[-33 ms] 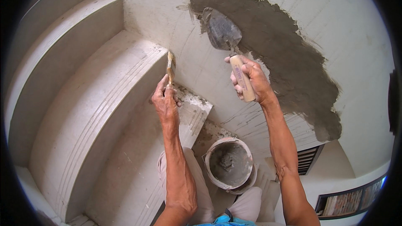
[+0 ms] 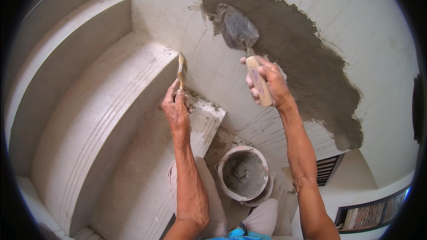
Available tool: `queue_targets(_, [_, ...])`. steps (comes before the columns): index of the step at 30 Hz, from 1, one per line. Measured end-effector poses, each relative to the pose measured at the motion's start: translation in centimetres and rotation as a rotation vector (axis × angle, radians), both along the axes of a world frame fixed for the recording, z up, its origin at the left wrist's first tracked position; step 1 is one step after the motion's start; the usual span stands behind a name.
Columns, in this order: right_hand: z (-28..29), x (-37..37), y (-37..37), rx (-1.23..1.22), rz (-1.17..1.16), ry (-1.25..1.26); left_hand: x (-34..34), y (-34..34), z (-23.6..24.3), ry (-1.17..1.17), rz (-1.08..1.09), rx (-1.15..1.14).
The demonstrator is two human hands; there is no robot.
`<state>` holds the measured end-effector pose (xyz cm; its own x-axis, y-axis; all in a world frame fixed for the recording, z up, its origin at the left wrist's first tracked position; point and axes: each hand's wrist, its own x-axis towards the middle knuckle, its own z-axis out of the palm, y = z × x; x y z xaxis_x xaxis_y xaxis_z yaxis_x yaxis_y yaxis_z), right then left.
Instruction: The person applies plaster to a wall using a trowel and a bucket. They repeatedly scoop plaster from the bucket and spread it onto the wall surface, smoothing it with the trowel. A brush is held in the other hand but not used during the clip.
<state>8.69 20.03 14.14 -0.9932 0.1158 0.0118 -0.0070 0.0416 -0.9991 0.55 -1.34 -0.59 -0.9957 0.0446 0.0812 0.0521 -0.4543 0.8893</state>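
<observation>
My right hand is closed round the wooden handle of a pointed trowel. The trowel's grey, smeared blade lies over the upper left part of a patch of wet grey mortar on the pale wall. Whether the blade touches the mortar I cannot tell. My left hand pinches a paintbrush by its handle, bristles up. The brush is beside the corner where a stair tread meets the wall. Below and between my forearms stands a bucket with grey mortar inside.
Curved concrete steps climb on the left, with grooved edges. A lower step with mortar splashes ends near the bucket. A dark slatted vent and a framed opening with a shelf-like row lie at lower right.
My right hand and the trowel have shifted slightly to the right and up over the mortar patch. My left hand and the brush stay where they were.
</observation>
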Motion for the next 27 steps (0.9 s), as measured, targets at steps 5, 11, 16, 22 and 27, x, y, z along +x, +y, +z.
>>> queue_targets(5, [3.6, -1.9, -1.1, 0.084, -0.037, 0.123, -0.1, -0.2, -0.4, 0.018, 0.009, -0.019])
queue_targets(11, [1.1, -1.8, -0.9, 0.053, -0.052, -0.054, -0.1, -0.1, -0.4, 0.087, 0.026, -0.001])
queue_targets(16, [1.0, -0.9, -1.0, 0.046, -0.052, -0.001, 0.0, 0.0, 0.0, 0.035, 0.012, 0.02])
queue_targets(22, [3.5, -2.8, -0.8, 0.042, -0.03, 0.106, -0.1, 0.0, -0.2, 0.016, 0.011, -0.002])
queue_targets(27, [0.5, -1.8, -0.6, 0.044, -0.032, -0.067, -0.2, 0.2, -0.4, 0.022, 0.008, 0.017])
